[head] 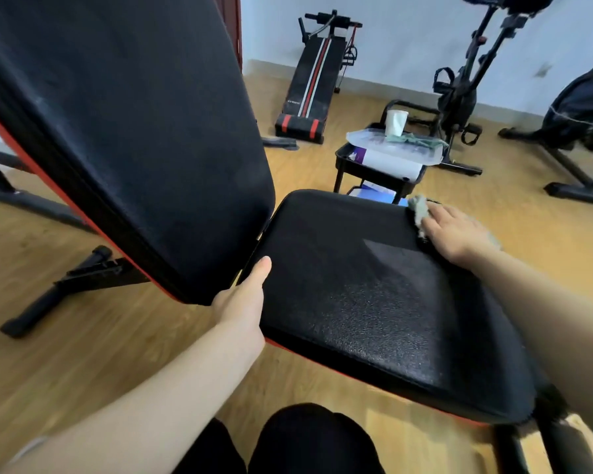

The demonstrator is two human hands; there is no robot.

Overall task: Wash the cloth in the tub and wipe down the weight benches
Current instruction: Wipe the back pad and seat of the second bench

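A black weight bench with red trim fills the view: its seat pad (374, 302) lies flat and its backrest (124, 131) tilts up at the left. My right hand (456, 234) presses a grey-green cloth (418, 208) flat onto the seat's far right corner, fingers spread over it. A damp streak shows on the seat near that hand. My left hand (243, 302) rests at the seat's left edge by the gap under the backrest, thumb on top; its fingers are hidden under the pad.
A small black cart (374, 172) stands just beyond the seat, carrying a clear plastic tub (391, 148), a white cup (396, 122) and another cloth. A sit-up bench (312, 83) lies by the far wall. Exercise bikes (459, 94) stand at the right on the wooden floor.
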